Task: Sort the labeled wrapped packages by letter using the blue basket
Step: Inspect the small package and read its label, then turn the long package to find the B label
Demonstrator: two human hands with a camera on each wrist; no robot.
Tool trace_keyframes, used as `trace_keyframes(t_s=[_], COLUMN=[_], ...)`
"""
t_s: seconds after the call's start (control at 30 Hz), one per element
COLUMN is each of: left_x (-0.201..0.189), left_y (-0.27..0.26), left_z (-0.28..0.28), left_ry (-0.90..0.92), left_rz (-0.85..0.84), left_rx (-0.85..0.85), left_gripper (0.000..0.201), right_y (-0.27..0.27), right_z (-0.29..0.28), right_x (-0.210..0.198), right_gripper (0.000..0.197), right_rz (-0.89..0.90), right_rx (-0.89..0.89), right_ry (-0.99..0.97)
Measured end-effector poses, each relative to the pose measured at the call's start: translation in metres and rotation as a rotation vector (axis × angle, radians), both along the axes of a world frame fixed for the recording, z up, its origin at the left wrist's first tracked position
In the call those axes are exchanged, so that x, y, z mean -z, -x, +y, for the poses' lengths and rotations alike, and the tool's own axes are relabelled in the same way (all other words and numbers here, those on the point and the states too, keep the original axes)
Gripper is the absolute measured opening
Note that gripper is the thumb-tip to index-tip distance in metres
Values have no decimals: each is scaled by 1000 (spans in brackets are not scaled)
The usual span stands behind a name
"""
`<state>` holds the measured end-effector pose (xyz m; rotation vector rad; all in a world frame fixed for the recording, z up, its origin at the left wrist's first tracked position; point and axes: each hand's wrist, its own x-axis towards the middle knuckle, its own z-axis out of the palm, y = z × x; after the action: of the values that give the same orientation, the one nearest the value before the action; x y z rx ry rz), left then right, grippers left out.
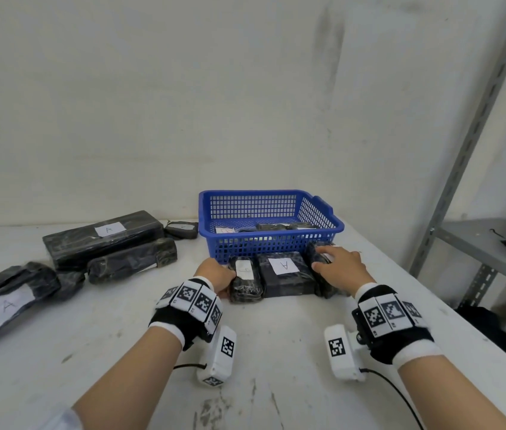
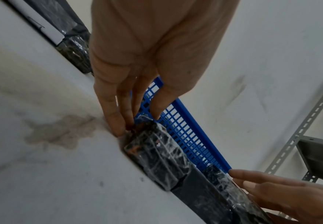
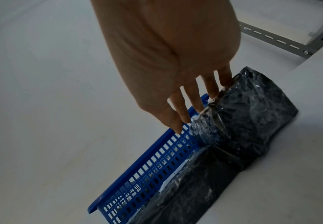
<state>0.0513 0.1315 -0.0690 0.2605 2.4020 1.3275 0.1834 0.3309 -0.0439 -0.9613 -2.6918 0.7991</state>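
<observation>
On the counter [image 1: 276, 352], three packages are bracketed at twelve o'clock: left hand [image 1: 214, 276] and right hand [image 1: 343, 268], grips apart.

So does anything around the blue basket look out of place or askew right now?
Nothing is spilled or damaged. One oddity: the package labeled A sits in the row in front of the blue basket, far from the other A packages at the table's left. Both hands flank that row.
</observation>
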Motion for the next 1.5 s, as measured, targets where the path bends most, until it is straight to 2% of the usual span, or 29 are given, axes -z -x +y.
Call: trace_keyframes(t_s=[0.13,0.2,0.27,0.4,0.47,0.53,0.6,0.7,0.83,0.9,0.97,1.1,1.2,1.27,1.33,1.4,1.47,1.5], left_x=[-4,-3,-4,-12,-15,-19,-21,-20,-9,-5,-7,-22,-40,-51,-63,-75,-87,-92], left_y=[-2,6,15,36,50,63,74,86,92,95,99,102,97,89,81,72,59,54], left_z=[-16,-28,-42,-78,-95,-111,-124,-142,-155,-159,-164,-172,-176,-180,-184,-188,-190,-192], left_ry=[-78,-155,-198,-132,-7,190,391,694,813,821,785,653,482,339,133,-102,-280,-343], left_rz=[5,53,125,301,361,347,287,218,211,284,317,310,342,369,342,275,239,234], left_rx=[-7,-61,-138,-315,-406,-437,-398,-251,-135,-132,-119,-78,-85,-114,-139,-130,-96,-66], left_gripper=[2,10,13,19,22,32,45,68,81,71,58,54,33,25,25,29,26,24], right_y=[2,5,10,24,35,48,62,82,99,103,106,110,113,114,114,114,110,107], right_z=[-5,-11,-22,-55,-76,-98,-119,-143,-162,-167,-170,-172,-171,-170,-168,-164,-162,-161], right_x=[-3,-5,-8,-9,-8,-5,-2,7,14,15,16,21,24,25,22,14,-3,-13], right_gripper=[53,48,37,7,4,6,7,12,6,4,5,13,20,16,13,17,27,38], right_rz=[20,73,179,373,381,361,312,224,138,96,68,63,59,75,182,377,559,613], right_rx=[7,18,5,-82,-153,-225,-283,-332,-363,-381,-389,-383,-373,-360,-334,-300,-297,-326], right_ry=[19,8,18,142,215,267,326,402,448,447,427,430,433,452,480,500,584,630])
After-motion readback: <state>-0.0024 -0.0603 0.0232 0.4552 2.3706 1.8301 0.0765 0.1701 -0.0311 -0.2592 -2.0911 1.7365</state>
